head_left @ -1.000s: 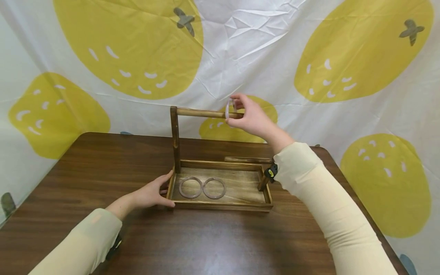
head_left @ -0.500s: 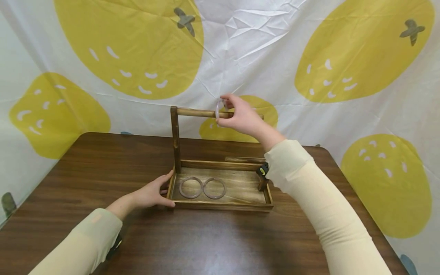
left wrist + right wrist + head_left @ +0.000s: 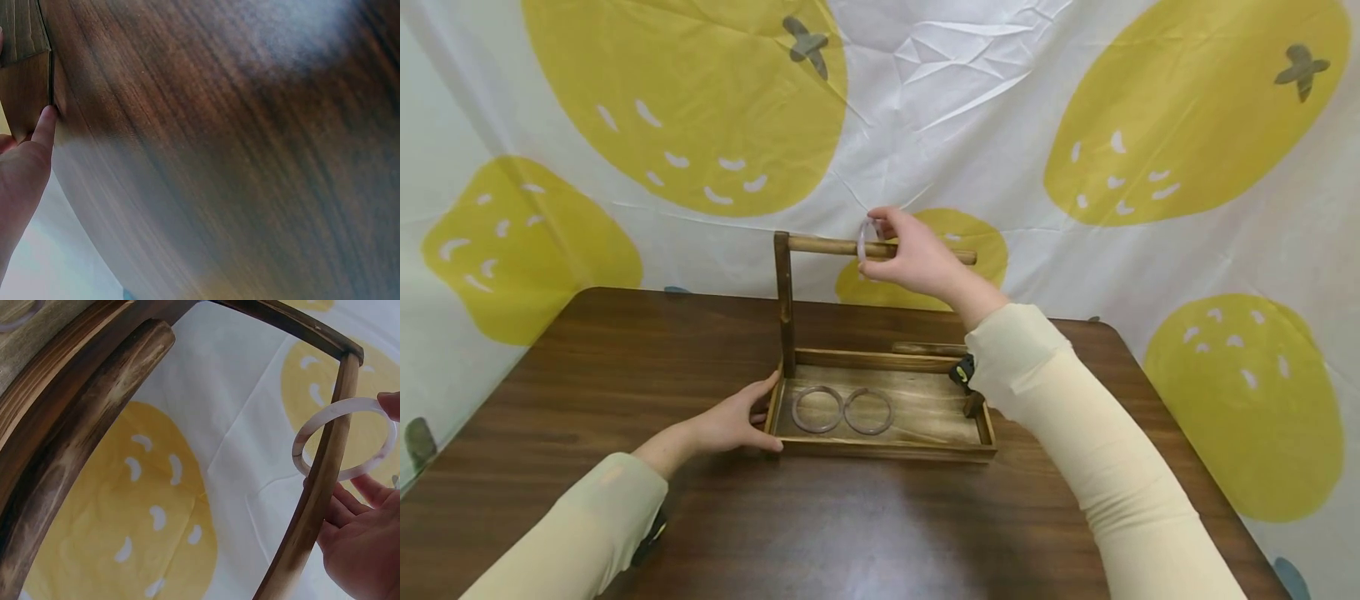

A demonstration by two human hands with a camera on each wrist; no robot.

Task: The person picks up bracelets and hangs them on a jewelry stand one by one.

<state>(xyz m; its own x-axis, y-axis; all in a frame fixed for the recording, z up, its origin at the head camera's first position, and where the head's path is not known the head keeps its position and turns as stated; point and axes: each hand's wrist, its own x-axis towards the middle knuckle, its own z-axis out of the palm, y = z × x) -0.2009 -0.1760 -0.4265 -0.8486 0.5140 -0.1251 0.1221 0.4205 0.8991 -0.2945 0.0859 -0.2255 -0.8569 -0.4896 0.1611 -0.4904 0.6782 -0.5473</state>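
Observation:
A wooden bracelet stand (image 3: 783, 304) has a shallow tray base and a post carrying a horizontal rod. In the head view my right hand (image 3: 917, 254) pinches a pale lilac bangle (image 3: 862, 242) between thumb and fingers. The bangle encircles the upper rod (image 3: 331, 447), whose free end sticks out to the right. My left hand (image 3: 722, 421) grips the tray's left end, its thumb at the front corner; that thumb also shows in the left wrist view. Two more bangles, a left one (image 3: 794, 410) and a right one (image 3: 891, 410), lie flat side by side in the tray.
A lower rod (image 3: 928, 348) runs along the tray's back, joined to a short post (image 3: 973, 405) partly behind my right wrist. Everything stands on a dark brown wooden table (image 3: 880, 525). Behind it hangs a white cloth (image 3: 940, 150) with yellow fruit prints.
My right hand has moved left along the upper rod with the bangle, uncovering the rod's free end. The left hand, the stand and the two bangles in the tray have stayed put.

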